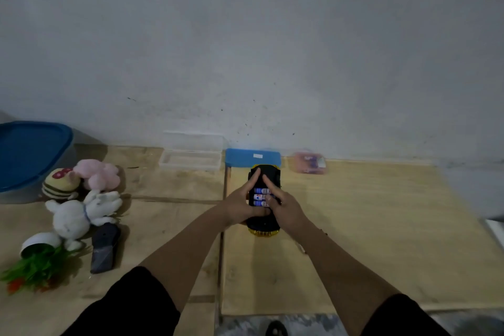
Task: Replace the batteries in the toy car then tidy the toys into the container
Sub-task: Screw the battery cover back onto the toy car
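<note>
The yellow toy car point(263, 228) lies upside down on the wooden floor, its black underside up. Three blue-and-white batteries point(260, 196) sit side by side in its open bay. My left hand point(238, 206) grips the car's left side, with the index finger stretched over the underside. On the right, my right hand point(281, 206) holds the car and its fingertips press on the batteries. The big container with a blue lid point(30, 155) stands at the far left.
Soft toys lie at the left: a pink one point(99, 173), a striped bee point(61, 183) and a white rabbit point(79, 214). A tipped potted plant point(38, 259) and a dark flat piece point(105, 248) lie nearby. A clear box point(191, 159), a blue box point(252, 157) and a pink box point(309, 162) line the wall.
</note>
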`<control>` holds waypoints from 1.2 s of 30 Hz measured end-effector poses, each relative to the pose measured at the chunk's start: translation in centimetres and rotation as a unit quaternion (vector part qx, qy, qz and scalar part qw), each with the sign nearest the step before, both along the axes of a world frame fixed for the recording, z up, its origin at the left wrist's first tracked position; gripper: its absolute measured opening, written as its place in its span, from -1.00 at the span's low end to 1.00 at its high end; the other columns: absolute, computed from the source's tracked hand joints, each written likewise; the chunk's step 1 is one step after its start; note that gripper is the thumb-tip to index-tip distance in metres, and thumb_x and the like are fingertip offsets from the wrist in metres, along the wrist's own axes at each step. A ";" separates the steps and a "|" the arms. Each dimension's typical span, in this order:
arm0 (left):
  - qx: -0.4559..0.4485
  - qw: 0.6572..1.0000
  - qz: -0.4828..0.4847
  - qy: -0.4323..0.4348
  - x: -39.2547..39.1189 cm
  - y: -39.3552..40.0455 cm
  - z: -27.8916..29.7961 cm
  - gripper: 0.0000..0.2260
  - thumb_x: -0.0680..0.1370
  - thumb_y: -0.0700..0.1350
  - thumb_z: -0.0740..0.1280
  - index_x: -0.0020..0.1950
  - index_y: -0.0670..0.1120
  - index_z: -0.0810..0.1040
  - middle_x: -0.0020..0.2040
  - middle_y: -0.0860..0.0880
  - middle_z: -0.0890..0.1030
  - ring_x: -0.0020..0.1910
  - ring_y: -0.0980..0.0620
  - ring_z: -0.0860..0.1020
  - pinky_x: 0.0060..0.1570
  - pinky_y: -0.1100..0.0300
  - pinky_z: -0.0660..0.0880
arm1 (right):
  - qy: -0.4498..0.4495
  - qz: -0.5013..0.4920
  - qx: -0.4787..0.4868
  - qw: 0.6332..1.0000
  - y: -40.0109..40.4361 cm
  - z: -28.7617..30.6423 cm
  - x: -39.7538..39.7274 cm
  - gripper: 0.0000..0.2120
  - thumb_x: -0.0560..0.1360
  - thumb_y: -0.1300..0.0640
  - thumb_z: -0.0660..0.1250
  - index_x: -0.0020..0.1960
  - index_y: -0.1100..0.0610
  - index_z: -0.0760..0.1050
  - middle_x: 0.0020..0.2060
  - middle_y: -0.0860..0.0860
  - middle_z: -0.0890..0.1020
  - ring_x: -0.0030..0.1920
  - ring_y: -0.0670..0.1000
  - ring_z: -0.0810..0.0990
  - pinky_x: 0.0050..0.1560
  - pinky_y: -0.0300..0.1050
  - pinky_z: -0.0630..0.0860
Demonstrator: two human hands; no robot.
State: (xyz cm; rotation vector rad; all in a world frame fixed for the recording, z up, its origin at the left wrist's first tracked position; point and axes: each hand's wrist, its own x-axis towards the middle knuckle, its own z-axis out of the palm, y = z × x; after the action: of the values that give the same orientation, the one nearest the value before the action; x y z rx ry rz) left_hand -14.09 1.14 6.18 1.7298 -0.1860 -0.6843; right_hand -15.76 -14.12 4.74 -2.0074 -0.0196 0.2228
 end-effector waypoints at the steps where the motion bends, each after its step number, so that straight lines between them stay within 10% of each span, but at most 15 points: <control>1: -0.001 1.000 -0.004 -0.001 -0.1 -0.4 -0.1 -0.13 0.46 -0.25 0.43 0.52 0.23 -0.06 0.26 0.07 0.40 0.18 0.04 0.48 0.01 0.28 0.53 | 0.001 -0.002 -0.001 1.000 -0.4 -0.1 -0.1 -0.56 0.62 0.18 0.12 0.45 -0.10 0.20 0.26 0.10 0.50 0.14 0.00 0.50 0.09 -0.24 0.44; 7: -0.005 1.000 0.009 -0.007 0.2 -2.7 -0.7 -0.09 0.46 -0.28 0.42 0.52 0.20 -0.11 0.28 0.11 0.36 0.12 0.13 0.49 -0.12 0.41 0.52 | 0.015 0.051 -0.023 0.998 -3.7 -0.3 1.3 -0.49 0.60 0.10 0.17 0.48 -0.14 0.09 0.38 0.01 0.40 0.25 -0.03 0.44 0.16 -0.21 0.41; 15: -0.012 0.998 0.054 0.025 0.7 -6.9 -2.0 -0.08 0.46 -0.26 0.43 0.51 0.24 -0.14 0.31 0.09 0.37 0.18 0.06 0.49 0.12 0.12 0.52 | -0.006 0.000 0.000 1.000 -8.6 -1.3 2.4 -0.43 0.58 -0.01 0.20 0.48 -0.23 -0.01 0.31 0.05 0.47 0.18 -0.01 0.51 0.15 -0.12 0.49; 27: 0.014 0.990 0.122 0.062 -0.5 -8.5 -5.3 -0.06 0.45 -0.29 0.43 0.52 0.21 -0.15 0.29 0.08 0.35 0.17 0.03 0.47 0.12 0.10 0.46 | 0.029 0.145 -0.374 0.915 -15.2 -6.5 -1.3 0.03 0.35 0.06 0.48 0.48 -0.24 -0.22 0.19 0.06 0.50 0.29 0.10 0.33 0.19 0.04 0.33; 36: 0.025 0.989 0.130 0.065 -0.6 -9.4 -5.8 -0.05 0.45 -0.29 0.43 0.52 0.20 -0.17 0.28 0.08 0.36 0.13 0.07 0.48 0.11 0.10 0.48 | -0.008 0.164 -0.365 0.916 -16.0 -7.9 -1.4 -0.06 0.39 0.11 0.43 0.50 -0.18 -0.14 0.13 0.00 0.54 0.24 0.05 0.37 0.17 -0.06 0.29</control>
State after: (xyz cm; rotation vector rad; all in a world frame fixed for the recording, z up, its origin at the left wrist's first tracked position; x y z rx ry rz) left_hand -14.64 -8.28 0.36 1.7116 0.1467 -0.6105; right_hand -17.12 -30.13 -3.14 -2.7499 -0.3286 0.4812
